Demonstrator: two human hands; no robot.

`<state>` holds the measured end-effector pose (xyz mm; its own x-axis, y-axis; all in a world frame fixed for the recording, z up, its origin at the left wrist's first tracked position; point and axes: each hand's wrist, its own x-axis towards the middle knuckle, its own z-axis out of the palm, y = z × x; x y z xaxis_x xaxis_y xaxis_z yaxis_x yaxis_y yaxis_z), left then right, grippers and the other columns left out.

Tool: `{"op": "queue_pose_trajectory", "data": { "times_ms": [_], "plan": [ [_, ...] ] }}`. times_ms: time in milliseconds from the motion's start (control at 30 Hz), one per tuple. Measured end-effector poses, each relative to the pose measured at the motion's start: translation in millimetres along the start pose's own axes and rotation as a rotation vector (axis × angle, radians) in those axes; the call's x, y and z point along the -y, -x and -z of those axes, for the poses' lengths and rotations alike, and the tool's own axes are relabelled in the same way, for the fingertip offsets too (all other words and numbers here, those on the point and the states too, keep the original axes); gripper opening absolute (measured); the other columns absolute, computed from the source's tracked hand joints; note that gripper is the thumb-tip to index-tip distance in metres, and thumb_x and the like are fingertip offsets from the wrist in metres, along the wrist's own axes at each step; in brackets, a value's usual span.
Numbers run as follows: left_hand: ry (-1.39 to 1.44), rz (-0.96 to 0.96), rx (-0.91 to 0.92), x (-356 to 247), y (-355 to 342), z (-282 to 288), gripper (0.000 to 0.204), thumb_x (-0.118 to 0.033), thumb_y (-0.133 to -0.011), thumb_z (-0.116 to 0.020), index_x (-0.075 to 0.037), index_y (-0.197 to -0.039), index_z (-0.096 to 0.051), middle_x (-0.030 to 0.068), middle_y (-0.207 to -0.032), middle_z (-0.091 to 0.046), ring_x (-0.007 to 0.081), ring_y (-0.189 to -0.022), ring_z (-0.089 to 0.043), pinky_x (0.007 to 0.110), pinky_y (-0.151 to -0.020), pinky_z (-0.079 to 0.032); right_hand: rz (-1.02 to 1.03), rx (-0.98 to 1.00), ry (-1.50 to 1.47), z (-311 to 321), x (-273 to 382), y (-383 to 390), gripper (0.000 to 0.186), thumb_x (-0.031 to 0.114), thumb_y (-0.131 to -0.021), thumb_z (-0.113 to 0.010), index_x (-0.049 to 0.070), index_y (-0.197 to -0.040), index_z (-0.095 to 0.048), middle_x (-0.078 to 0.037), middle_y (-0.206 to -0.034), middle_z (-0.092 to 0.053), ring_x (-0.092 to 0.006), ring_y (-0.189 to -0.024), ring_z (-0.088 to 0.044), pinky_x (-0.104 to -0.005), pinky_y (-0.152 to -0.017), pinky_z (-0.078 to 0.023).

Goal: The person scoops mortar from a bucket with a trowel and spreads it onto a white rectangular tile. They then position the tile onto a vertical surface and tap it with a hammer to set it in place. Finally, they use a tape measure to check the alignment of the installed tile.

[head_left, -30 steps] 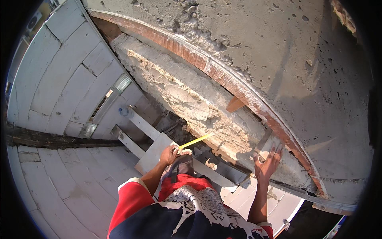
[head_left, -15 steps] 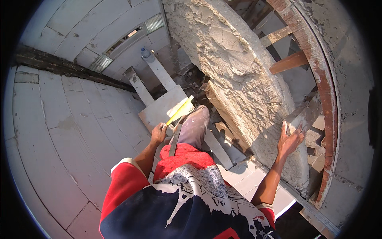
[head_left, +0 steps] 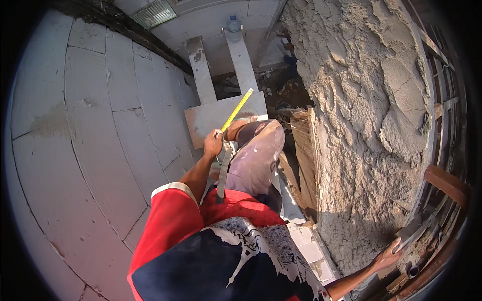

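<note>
In my left hand [head_left: 213, 144] is a tape measure, its yellow blade [head_left: 237, 110] pulled out and slanting up and away to the right. The fingers hide the rest of the tape. Just below that hand, a flat grey strip [head_left: 224, 175] of unclear kind lies along my thigh. My right arm reaches far out to the lower right. There my right hand [head_left: 387, 257] is closed around the edge of a grey wooden board [head_left: 416, 233] beside the rough mortar surface [head_left: 361, 150]. My bent knee is raised over a pale board [head_left: 201, 120], with a sandalled foot on it.
A block wall [head_left: 115, 130] rises on my left. Two narrow planks [head_left: 241, 65] run from the pale board toward the far wall, where a clear water bottle [head_left: 233, 27] stands. Rubble [head_left: 283, 93] lies in the gap beyond my knee. A reddish-brown timber [head_left: 447, 185] juts out at the right.
My view has turned and moved closer to the planks, so the scene sits differently in it. The right hand now appears lower and farther right. The left hand still holds the extended tape.
</note>
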<state>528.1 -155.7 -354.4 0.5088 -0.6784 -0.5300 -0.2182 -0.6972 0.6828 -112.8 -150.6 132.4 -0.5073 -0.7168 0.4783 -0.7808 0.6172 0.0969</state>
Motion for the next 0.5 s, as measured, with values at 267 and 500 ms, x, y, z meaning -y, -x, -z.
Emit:
{"op": "queue_pose_trajectory", "data": {
  "times_ms": [267,500],
  "plan": [
    [-0.055,0.057,0.135,21.9,-183.1,-113.0,0.037,-0.034,-0.097,-0.060,-0.008,-0.122,-0.068,0.0230,-0.120,-0.070,0.0462,-0.115,-0.064,0.053,-0.097,-0.050,0.239,-0.199,0.062,-21.7,31.5,37.8,0.069,0.056,-0.105,-0.050,0.005,-0.151,-0.047,-0.022,-0.146,-0.057,-0.0411,-0.130,-0.057,-0.0490,-0.110,-0.047],
    [-0.001,0.062,0.132,70.3,-271.5,-175.1,0.045,-0.039,-0.097,-0.060,-0.009,-0.130,-0.066,0.0187,-0.123,-0.066,0.0395,-0.118,-0.062,0.050,-0.102,-0.049,0.459,-0.284,0.096,-67.6,109.2,44.2,0.059,0.050,-0.106,-0.052,0.004,-0.143,-0.052,-0.022,-0.138,-0.060,-0.0398,-0.124,-0.059,-0.0490,-0.106,-0.049]
  ]
}}
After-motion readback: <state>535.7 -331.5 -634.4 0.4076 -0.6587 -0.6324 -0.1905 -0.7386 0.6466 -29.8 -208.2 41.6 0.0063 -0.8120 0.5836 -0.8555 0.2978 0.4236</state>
